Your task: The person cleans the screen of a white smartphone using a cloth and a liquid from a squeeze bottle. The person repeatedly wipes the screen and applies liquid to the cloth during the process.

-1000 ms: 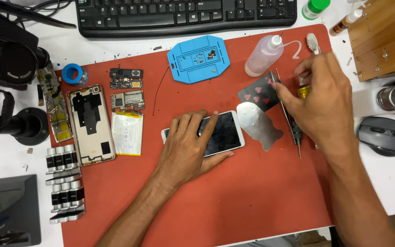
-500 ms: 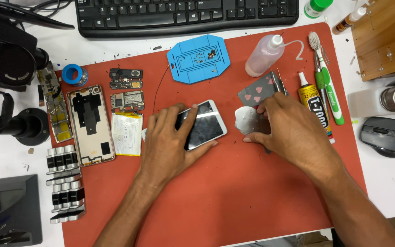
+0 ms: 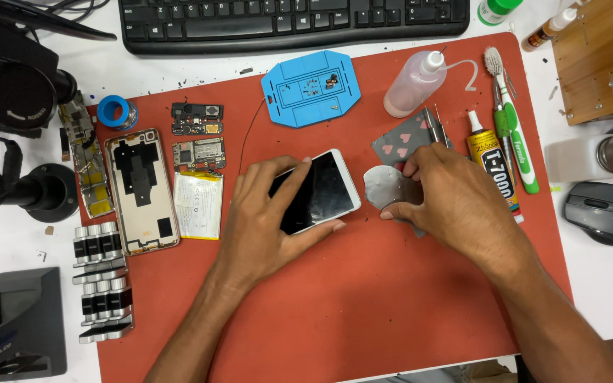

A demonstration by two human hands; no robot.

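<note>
A white-framed phone screen [image 3: 323, 190] lies tilted on the red work mat [image 3: 363, 298]. My left hand [image 3: 264, 220] rests over its left half, fingers spread and pressing it down. My right hand [image 3: 455, 202] is just to the right, fingertips pinching a thin grey metal sheet [image 3: 381, 186] that lies beside the phone. A grey playing card with pink hearts [image 3: 399, 140] lies just above that hand.
Left of the phone: a battery [image 3: 198, 204], a phone back frame [image 3: 140, 190], circuit boards [image 3: 197, 118]. A blue parts tray [image 3: 310, 89], squeeze bottle [image 3: 414, 84], glue tube [image 3: 491, 159], green toothbrush [image 3: 512, 135], tweezers [image 3: 438, 126]. Keyboard [image 3: 292, 21] behind, mouse [image 3: 604, 213] at right.
My right hand came down from the tools at the upper right to the grey metal sheet. The phone screen was shifted and turned slightly under my left hand.
</note>
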